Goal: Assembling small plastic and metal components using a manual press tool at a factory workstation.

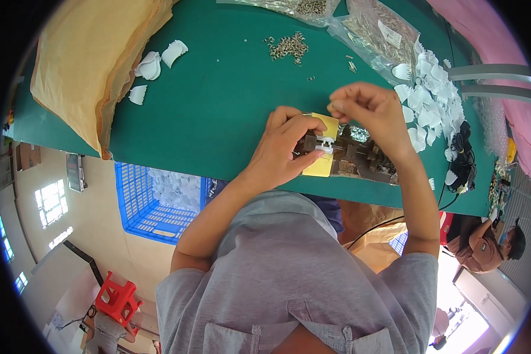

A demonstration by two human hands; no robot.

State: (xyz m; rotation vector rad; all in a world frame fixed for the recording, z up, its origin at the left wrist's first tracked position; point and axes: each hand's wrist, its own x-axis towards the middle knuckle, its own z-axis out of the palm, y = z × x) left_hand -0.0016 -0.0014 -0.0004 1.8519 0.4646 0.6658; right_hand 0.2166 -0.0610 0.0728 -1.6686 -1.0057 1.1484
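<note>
Grey shirt (312,265) foremost, white plastic piece (324,143) at the left hand (282,144)

The shirt fills the lower middle; past it a green worktop (206,118) carries a brown paper sack (76,65) at the left, a loose pile of small metal clips (289,48) towards the far side, a heap of white toothed shells (429,100) at the right and a bundled black cable (463,154) beside that heap; two pale curved bars (495,72) reach in over the right side.

The white piece is small, with a notched outline; it sits at a dark metal fixture (360,156), in front of a yellow sheet (320,168), near the worktop's close edge; the left hand is half curled about it, forefinger above and thumb below, partly hiding the fixture; how firmly it grips, I cannot tell; the right hand (371,112) is raised just beyond, thumb and forefinger brought together, blurred, so I cannot tell what they hold.

Counted: one white piece at the fixture; one sack; two clear plastic bags (380,35); one blue crate (159,219) of white parts; one red stool (117,298); the heaped shells and clips are too many to number.
</note>
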